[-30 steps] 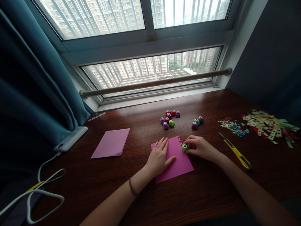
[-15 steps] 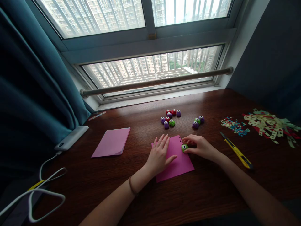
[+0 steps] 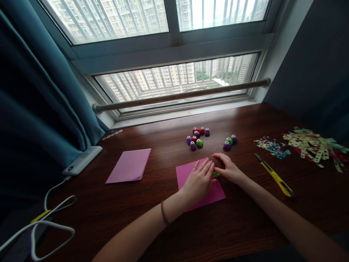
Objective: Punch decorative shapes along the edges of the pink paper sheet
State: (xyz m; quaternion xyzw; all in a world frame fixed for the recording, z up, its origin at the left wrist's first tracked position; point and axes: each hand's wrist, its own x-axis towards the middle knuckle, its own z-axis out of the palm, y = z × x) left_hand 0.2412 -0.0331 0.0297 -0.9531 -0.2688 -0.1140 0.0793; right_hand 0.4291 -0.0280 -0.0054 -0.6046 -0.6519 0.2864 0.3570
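A pink sheet of paper (image 3: 188, 174) lies on the dark wooden desk (image 3: 218, 225) in front of me. My left hand (image 3: 198, 181) rests flat on the sheet with fingers stretched out, its tips reaching the sheet's right edge. My right hand (image 3: 229, 168) is closed around a small green paper punch (image 3: 216, 175) at that edge; only a sliver of the punch shows between the two hands. The punched holes along the edge are covered by my fingers.
Several small red, purple and green punches (image 3: 196, 137) sit behind the sheet, with a smaller cluster (image 3: 229, 141) to their right. A yellow utility knife (image 3: 275, 176), paper confetti (image 3: 272, 145) and cut strips (image 3: 313, 145) lie right. Another pink sheet (image 3: 129, 165), a white device (image 3: 81, 160) and cables (image 3: 51, 218) lie left.
My left hand slid right across the pink sheet to meet my right hand, covering most of the green punch and the holed edge. My right hand shifted slightly.
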